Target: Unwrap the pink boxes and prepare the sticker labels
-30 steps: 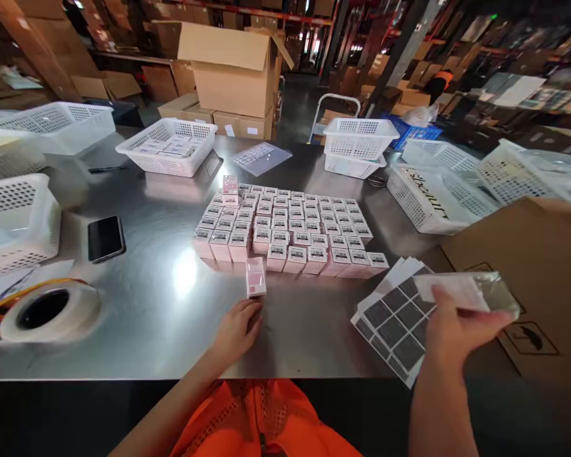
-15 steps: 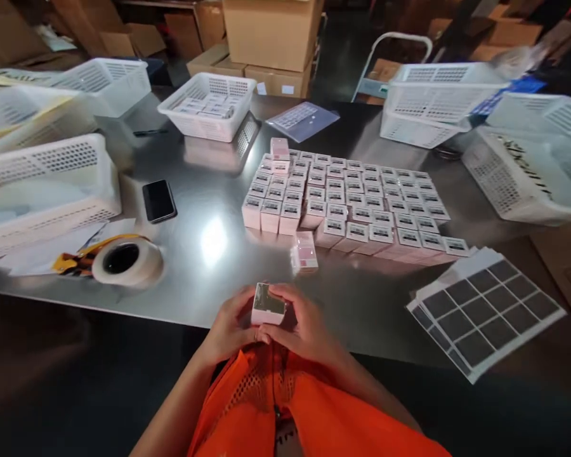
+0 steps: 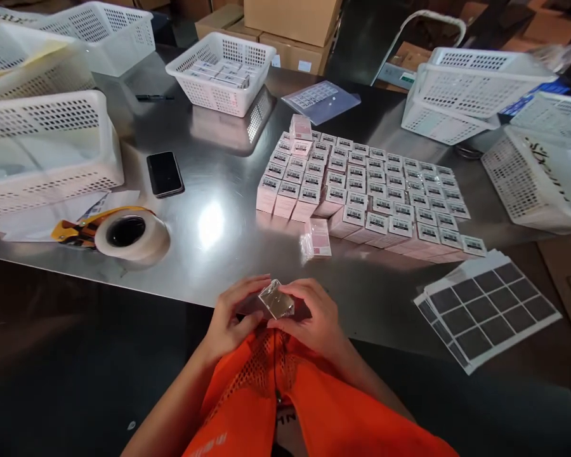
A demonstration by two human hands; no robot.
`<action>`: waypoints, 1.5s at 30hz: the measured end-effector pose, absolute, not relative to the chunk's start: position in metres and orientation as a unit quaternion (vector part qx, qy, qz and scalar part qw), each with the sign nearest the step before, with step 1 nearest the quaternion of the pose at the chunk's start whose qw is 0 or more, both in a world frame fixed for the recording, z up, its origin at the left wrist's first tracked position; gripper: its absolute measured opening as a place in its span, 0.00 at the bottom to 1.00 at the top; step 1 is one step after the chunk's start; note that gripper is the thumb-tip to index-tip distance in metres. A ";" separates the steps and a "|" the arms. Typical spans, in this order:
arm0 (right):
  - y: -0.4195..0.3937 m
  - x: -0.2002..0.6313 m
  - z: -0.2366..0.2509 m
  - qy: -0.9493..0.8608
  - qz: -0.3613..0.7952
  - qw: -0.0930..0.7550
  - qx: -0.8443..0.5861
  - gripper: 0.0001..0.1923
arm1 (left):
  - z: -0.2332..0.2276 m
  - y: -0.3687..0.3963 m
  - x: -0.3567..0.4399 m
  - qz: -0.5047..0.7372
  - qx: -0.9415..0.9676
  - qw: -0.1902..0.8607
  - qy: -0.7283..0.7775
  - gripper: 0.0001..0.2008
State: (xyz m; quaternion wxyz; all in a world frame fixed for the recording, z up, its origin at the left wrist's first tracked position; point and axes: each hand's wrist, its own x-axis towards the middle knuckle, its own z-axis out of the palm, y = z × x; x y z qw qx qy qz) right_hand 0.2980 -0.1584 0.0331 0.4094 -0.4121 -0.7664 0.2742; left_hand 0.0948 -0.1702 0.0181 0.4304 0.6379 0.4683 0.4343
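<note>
My right hand (image 3: 316, 312) grips a small box (image 3: 276, 301) in clear film, with a shiny gold-coloured face turned up, just over the table's near edge. My left hand (image 3: 235, 315) is at the box's left side, its thumb and fingers apart; whether the fingertips touch the film I cannot tell. Beyond my hands a pink-and-white box (image 3: 320, 238) with crinkled film lies by itself. Behind it stand rows of small boxes (image 3: 354, 214) with barcode labels on their tops. Another pink box (image 3: 301, 127) sits on top of the back left corner of these rows.
To the left are a tape roll (image 3: 132, 236), an orange-handled tool (image 3: 69, 233), a phone (image 3: 164, 173) and white baskets (image 3: 52, 155). A basket of boxes (image 3: 221, 95) stands at the back. Label sheets (image 3: 488, 311) lie at the right, with stacked baskets (image 3: 480, 86) farther off.
The small box has turned and tilted between my hands. My left hand has loosened from it, with thumb and fingers now spread. The whole view has also shifted.
</note>
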 end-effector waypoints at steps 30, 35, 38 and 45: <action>-0.176 0.328 0.045 -0.659 0.245 0.499 -0.506 0.07 | 0.036 -0.189 0.122 0.304 0.796 0.063 0.520 0.21; -0.185 0.326 0.034 -0.600 0.293 0.523 -0.530 0.04 | 0.038 -0.194 0.125 0.287 0.801 0.037 0.524 0.20; -0.187 0.333 0.037 -0.605 0.280 0.545 -0.508 0.06 | 0.036 -0.196 0.123 0.275 0.802 0.026 0.530 0.19; -0.175 0.351 0.046 -0.839 0.126 0.394 -0.355 0.13 | 0.037 -0.200 0.124 0.287 0.816 0.031 0.501 0.20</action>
